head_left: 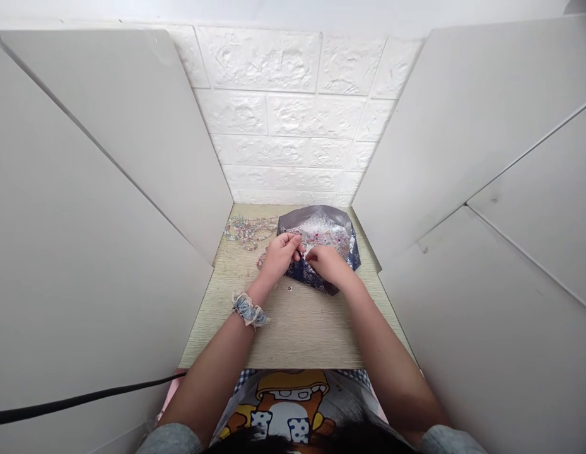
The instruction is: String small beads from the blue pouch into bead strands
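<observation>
White panels [108, 157] are flanking a wood-grain tabletop [311, 334]
A white brick-textured wall [278, 120] is rising at the top of the frame, while a black cable [84, 398] is running in from the lower left edge toward the tabletop's near corner.

dark blue pouch [316, 284]: glossy printed plastic outside; crinkled silver foil lining [321, 226]. bead strands [248, 230]: shiny, maybe glass or plastic, too small to tell. tabletop [302, 334]: matt wood-grain laminate, finely lined. wall panels [278, 120]: white, rough embossed brick-pattern foam. side partitions [108, 139]: smooth matt white board. scrunchie [249, 310]: soft blue cloth, lace-edged. cable [79, 400]: matt black rubber.
</observation>
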Tool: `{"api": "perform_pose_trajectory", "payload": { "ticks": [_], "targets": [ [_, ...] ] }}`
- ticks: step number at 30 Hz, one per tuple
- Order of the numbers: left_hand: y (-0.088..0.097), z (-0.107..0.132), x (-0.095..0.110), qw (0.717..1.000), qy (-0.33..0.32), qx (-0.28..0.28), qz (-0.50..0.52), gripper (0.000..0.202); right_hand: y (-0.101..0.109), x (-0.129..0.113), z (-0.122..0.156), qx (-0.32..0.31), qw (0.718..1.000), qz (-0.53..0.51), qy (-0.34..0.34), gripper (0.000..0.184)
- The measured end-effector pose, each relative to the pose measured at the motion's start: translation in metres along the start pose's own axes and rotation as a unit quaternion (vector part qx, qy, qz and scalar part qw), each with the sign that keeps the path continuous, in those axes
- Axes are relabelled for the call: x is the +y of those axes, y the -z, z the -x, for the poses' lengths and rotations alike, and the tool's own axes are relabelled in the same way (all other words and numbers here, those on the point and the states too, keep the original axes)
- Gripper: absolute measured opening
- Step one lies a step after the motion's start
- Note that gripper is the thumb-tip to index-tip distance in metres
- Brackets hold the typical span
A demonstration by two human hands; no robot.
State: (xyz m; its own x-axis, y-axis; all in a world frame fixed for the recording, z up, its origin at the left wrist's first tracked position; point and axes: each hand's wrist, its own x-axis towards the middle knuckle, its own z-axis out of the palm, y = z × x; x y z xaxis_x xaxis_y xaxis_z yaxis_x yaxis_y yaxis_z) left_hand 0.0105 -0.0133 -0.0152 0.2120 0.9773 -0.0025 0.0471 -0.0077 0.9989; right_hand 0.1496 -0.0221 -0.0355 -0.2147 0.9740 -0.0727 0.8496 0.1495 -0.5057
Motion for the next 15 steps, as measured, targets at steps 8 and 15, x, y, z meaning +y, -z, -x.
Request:
{"api": "perform_pose_trajectory", "payload": {
  "ticks": [8,15],
  "targets": [
    [0.0006,0.0015,-0.0015,0.999,0.006,-0.032,-0.022,0.039,-0.0015,-0.0003,0.0015,0.0,1.0,0.016,-0.001,0.012],
    [0.0022,-0.0021,-0.0087,0.998,0.054,-0.002,-0.017,0.031,-0.0039,-0.0025,-0.0016,0.071,0.997,-0.014,0.014,0.011]
  ]
}}
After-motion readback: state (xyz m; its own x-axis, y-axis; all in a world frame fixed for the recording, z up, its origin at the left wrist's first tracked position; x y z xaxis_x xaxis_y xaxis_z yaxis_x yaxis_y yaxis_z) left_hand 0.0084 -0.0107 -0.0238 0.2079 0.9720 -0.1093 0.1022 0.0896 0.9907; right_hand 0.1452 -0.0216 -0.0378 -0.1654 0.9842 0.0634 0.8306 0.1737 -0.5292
